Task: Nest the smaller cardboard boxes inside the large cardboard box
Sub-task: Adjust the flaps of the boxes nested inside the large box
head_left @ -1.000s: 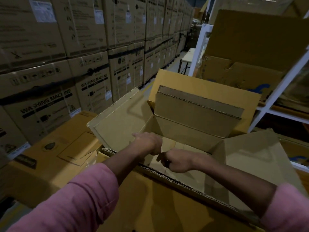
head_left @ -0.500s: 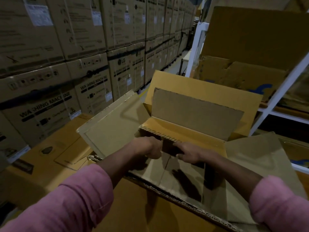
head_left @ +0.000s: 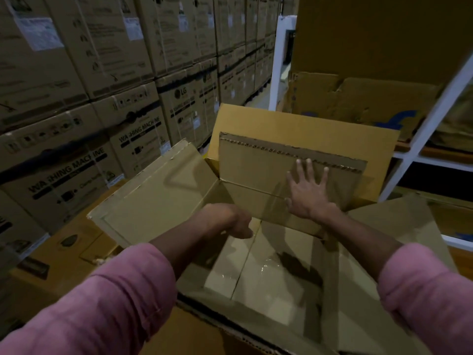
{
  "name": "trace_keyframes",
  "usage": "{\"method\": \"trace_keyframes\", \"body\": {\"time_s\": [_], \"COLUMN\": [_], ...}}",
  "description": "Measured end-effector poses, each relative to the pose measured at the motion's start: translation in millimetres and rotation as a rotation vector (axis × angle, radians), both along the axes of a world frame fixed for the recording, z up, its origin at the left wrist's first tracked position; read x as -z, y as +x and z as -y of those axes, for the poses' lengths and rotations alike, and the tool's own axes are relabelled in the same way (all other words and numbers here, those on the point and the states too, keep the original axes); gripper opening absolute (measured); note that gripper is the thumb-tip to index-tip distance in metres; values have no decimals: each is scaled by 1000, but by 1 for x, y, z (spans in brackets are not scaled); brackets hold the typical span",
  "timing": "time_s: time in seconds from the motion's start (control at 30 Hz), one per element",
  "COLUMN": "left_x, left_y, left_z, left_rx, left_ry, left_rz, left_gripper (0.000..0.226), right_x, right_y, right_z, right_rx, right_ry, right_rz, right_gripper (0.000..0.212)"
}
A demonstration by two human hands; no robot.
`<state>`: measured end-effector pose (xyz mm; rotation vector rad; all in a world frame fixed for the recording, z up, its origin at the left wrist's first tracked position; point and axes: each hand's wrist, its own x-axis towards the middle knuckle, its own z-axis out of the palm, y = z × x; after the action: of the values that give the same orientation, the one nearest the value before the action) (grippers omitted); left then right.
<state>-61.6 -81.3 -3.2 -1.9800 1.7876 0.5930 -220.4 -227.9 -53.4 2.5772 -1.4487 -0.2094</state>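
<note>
Cardboard everywhere in the head view: we press our flat, spread right hand (head_left: 308,192) on the inner box's flap (head_left: 281,172) inside the large cardboard box (head_left: 302,126), left hand (head_left: 227,220) curled, grip unclear; nesting looks only begun.

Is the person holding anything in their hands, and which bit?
Right hand presses flat on the far inner flap, gripping nothing. Left hand is curled at the flap's near edge; a grip cannot be told.
</note>
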Motion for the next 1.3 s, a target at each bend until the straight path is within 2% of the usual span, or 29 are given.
{"method": "trace_keyframes", "body": {"time_s": [0.13,0.23,0.37,0.53,0.87,1.3], "left_x": [-9,0,32,83,155,148], "left_y": [-21,-28,-33,-40,-29,-29], "left_z": [31,65,97,90,47,47], "left_rx": [41,16,-32,-49,-116,-128], "left_ry": [-59,-218,-383,-541,-543,-490], "left_rz": [-6,-50,-45,-96,-56,-70], "left_gripper": [50,49,67,69,73,69], "right_x": [3,8,15,20,24,28], "right_y": [-13,-17,-20,-26,-13,-15], "right_z": [23,29,32,38,56,74], "right_rx": [45,33,-1,-9,71,58], "right_ry": [40,45,50,43,96,145], "right_rz": [37,80,110,116,169,223], "right_gripper": [81,81,79,81,84,83]}}
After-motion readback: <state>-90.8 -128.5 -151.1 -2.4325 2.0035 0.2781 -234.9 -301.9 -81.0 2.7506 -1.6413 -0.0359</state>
